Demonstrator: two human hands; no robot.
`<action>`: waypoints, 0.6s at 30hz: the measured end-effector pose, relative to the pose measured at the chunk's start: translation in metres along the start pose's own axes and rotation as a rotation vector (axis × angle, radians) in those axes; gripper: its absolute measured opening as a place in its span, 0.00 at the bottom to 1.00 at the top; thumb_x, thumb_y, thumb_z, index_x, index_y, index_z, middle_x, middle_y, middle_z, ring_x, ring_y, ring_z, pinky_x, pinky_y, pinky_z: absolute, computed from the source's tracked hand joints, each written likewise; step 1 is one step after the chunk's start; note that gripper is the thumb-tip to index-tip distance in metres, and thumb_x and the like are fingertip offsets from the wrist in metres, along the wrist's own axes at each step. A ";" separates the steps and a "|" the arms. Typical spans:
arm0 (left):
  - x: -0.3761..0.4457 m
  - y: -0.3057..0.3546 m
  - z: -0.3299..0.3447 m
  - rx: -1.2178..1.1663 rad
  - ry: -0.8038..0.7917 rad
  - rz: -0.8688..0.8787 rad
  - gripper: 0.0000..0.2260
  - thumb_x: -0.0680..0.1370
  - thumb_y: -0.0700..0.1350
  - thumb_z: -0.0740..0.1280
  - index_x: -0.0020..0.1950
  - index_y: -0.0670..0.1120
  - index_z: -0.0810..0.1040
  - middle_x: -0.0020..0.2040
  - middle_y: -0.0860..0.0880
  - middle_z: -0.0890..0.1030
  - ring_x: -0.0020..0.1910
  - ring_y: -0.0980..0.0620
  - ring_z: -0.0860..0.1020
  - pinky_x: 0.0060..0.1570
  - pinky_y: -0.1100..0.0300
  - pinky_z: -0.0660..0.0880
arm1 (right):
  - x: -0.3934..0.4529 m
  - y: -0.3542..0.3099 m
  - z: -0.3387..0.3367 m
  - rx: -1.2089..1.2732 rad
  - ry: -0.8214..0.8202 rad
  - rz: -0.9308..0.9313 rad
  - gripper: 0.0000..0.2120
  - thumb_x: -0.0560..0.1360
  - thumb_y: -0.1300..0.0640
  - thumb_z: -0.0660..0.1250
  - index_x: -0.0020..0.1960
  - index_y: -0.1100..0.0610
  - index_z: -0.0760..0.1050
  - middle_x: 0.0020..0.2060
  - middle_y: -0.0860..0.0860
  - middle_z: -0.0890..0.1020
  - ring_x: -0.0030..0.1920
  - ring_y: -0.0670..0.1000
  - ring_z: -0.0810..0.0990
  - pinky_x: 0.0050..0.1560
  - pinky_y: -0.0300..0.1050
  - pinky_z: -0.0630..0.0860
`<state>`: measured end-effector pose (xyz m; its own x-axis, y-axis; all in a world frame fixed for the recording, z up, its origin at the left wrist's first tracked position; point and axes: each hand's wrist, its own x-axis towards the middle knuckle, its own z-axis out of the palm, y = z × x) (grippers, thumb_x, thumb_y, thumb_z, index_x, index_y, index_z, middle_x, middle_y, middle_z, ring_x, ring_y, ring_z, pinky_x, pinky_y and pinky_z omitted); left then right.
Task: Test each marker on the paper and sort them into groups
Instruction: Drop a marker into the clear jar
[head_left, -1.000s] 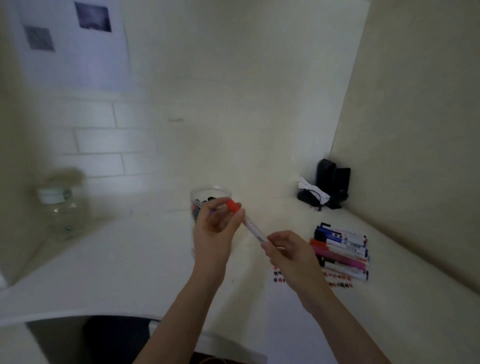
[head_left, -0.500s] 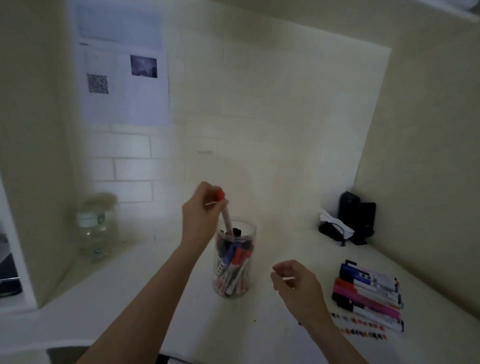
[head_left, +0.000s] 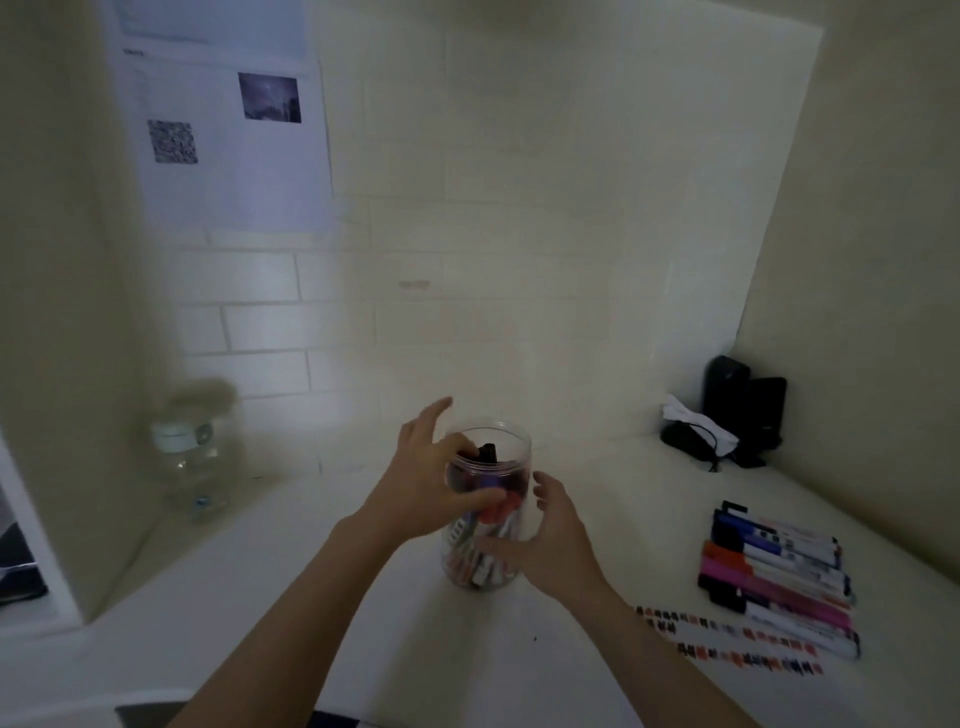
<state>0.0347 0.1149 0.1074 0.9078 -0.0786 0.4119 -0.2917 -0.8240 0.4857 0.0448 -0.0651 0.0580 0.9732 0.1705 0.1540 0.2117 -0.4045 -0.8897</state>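
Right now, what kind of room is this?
Probably a desk nook in an office or study room. A white desk sits in a corner of painted brick wall, a printed notice hangs there, and markers lie in a row beside a jar.

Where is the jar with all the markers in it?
In the head view the clear jar stands mid-table between the two hands, the left hand at its rim and the right hand against its side. The sorted markers lie to its right.
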 end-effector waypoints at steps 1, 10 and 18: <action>-0.002 -0.002 0.003 -0.117 -0.002 -0.026 0.34 0.63 0.65 0.75 0.64 0.52 0.71 0.75 0.53 0.57 0.71 0.50 0.62 0.67 0.51 0.66 | 0.005 -0.003 0.005 0.030 -0.007 -0.013 0.45 0.58 0.53 0.84 0.69 0.51 0.63 0.60 0.44 0.73 0.60 0.47 0.75 0.50 0.31 0.72; -0.008 0.021 0.049 -0.512 0.034 -0.172 0.45 0.61 0.43 0.82 0.69 0.53 0.57 0.53 0.64 0.71 0.50 0.65 0.73 0.41 0.80 0.70 | -0.001 0.003 -0.008 0.059 0.017 -0.066 0.38 0.64 0.59 0.80 0.68 0.48 0.65 0.53 0.43 0.78 0.49 0.41 0.79 0.44 0.31 0.74; -0.010 0.066 0.078 -0.530 0.031 -0.204 0.46 0.62 0.45 0.81 0.71 0.47 0.57 0.56 0.57 0.73 0.51 0.60 0.75 0.45 0.76 0.70 | -0.042 0.025 -0.097 -0.050 -0.241 -0.082 0.43 0.66 0.62 0.79 0.72 0.49 0.57 0.66 0.39 0.68 0.63 0.27 0.66 0.60 0.26 0.67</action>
<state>0.0304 0.0175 0.0753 0.9547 0.0760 0.2877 -0.2298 -0.4259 0.8751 0.0180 -0.1699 0.0706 0.9044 0.4116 0.1124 0.2990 -0.4235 -0.8551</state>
